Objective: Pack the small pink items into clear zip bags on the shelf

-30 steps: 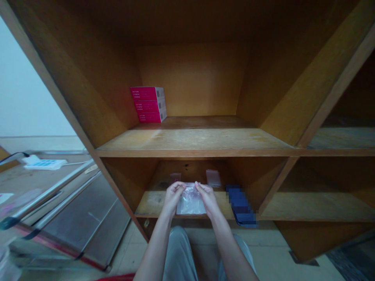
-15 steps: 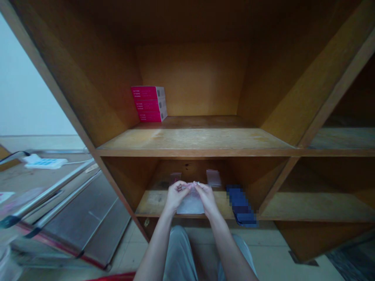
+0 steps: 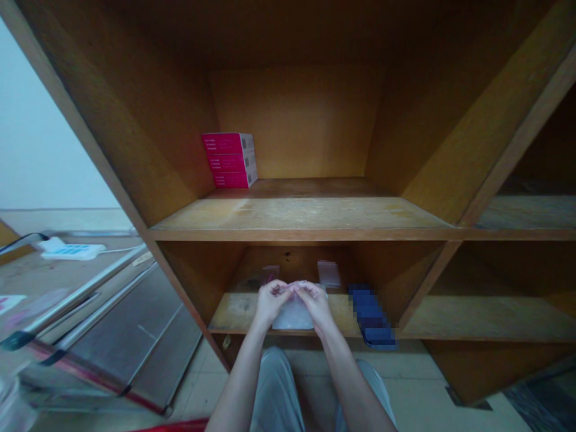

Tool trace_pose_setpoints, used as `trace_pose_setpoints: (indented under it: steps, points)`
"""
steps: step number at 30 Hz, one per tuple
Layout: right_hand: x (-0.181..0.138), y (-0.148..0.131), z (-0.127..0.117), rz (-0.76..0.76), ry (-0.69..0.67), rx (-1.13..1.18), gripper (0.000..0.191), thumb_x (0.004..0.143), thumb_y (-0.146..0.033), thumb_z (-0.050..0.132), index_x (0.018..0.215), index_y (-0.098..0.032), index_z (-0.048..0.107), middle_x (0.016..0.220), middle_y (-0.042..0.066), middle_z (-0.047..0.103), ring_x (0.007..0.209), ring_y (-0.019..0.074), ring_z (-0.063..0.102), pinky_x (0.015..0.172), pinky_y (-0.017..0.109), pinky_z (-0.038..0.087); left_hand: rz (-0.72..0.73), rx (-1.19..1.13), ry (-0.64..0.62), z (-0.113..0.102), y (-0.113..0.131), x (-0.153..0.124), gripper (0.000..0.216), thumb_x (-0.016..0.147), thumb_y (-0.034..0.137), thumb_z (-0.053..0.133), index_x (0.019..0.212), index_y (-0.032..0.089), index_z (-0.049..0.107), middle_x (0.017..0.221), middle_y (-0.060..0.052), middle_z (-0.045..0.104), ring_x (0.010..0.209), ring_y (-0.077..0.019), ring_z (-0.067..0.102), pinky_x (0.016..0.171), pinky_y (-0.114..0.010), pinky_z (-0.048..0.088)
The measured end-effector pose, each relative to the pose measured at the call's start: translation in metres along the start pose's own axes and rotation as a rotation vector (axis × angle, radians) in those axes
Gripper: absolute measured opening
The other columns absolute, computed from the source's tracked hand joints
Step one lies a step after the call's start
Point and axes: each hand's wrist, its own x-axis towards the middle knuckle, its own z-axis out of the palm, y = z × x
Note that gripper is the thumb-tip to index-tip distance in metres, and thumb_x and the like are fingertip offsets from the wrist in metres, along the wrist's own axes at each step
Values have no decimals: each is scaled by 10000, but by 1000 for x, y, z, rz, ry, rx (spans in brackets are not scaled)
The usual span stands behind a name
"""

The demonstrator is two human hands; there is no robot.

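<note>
Over the lower shelf, my left hand [image 3: 272, 300] and my right hand [image 3: 316, 303] meet with thumbs and fingers pinched together. Between the fingertips they hold the edge of a small clear plastic bag [image 3: 294, 285], mostly covered by the fingers. Below the hands lies a whitish translucent plastic bag or stack of bags [image 3: 292, 317] on the shelf; whether it joins the held one I cannot tell. Behind my left hand is a clear bag with something reddish in it [image 3: 270, 273]. A pale clear bag [image 3: 329, 273] lies behind my right hand.
Three pink boxes [image 3: 227, 161] are stacked on the upper shelf [image 3: 306, 213], at its left. A dark blue blurred-out item [image 3: 372, 318] overhangs the lower shelf's edge at right. Left of the cabinet, a power strip [image 3: 74, 249] sits on a metal-framed cart [image 3: 85, 318].
Both hands stay in nearly the same place. The right fingers have shifted slightly, closer against the left fingertips. The bags and boxes have not moved.
</note>
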Motion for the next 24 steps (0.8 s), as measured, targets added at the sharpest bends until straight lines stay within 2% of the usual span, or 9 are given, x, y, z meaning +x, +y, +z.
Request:
trace_pose_setpoints:
  steps: [10, 15, 21, 24]
  points:
    - [3, -1, -4, -48, -16, -18, 167, 675, -348, 617, 675, -192, 676, 804, 55, 665, 786, 184, 579, 749, 308, 428, -32, -2, 5, -2, 6, 1, 219, 585, 349, 678, 637, 140, 638, 608, -26, 638, 556, -125, 560, 541, -211, 428]
    - [4, -1, -9, -23, -25, -27, 182, 678, -354, 614, 704, -188, 684, 810, 58, 664, 777, 184, 581, 735, 311, 430, -46, 20, -4, -6, 10, 0, 230, 607, 357, 657, 670, 136, 664, 631, -46, 657, 570, -142, 578, 548, -225, 442]
    - [4, -5, -13, -5, -8, -51, 210, 679, -380, 611, 722, -190, 688, 832, 58, 669, 823, 197, 585, 787, 324, 419, -41, 44, 44, -12, 5, 1, 208, 626, 331, 635, 683, 132, 650, 642, -45, 649, 579, -139, 575, 555, -226, 449]
    - [5, -10, -16, 2, 23, -14, 234, 697, -401, 589, 752, -195, 685, 849, 57, 671, 820, 199, 588, 786, 327, 421, -48, 7, 117, -18, 0, 1, 183, 629, 315, 625, 676, 138, 615, 640, -34, 635, 584, -135, 576, 546, -219, 447]
